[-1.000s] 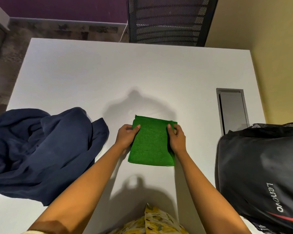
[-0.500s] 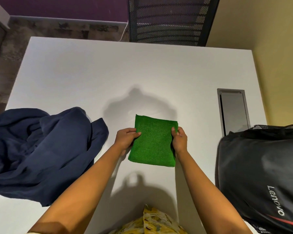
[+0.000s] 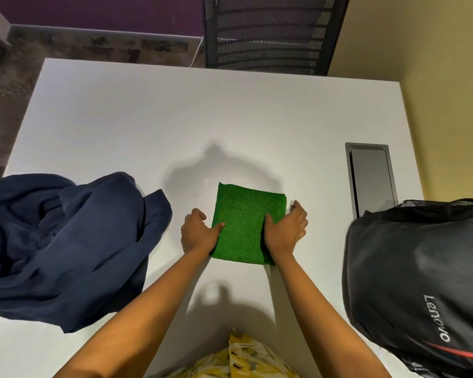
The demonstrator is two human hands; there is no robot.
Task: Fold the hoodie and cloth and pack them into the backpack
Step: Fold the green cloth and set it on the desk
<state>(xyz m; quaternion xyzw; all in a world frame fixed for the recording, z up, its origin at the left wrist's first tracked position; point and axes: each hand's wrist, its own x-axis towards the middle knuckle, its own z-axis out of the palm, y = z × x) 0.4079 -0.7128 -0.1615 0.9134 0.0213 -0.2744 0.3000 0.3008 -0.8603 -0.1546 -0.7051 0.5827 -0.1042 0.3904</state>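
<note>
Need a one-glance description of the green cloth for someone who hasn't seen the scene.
On the white table, look at the near middle, between the crumpled navy hoodie and the black backpack. The green cloth lies there, with the left hand and right hand at its sides. It is the only bright green, neatly folded rectangle.

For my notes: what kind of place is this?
Probably an office or meeting room: a white table with a built-in cable hatch, a mesh office chair behind it, and a laptop backpack.
</note>
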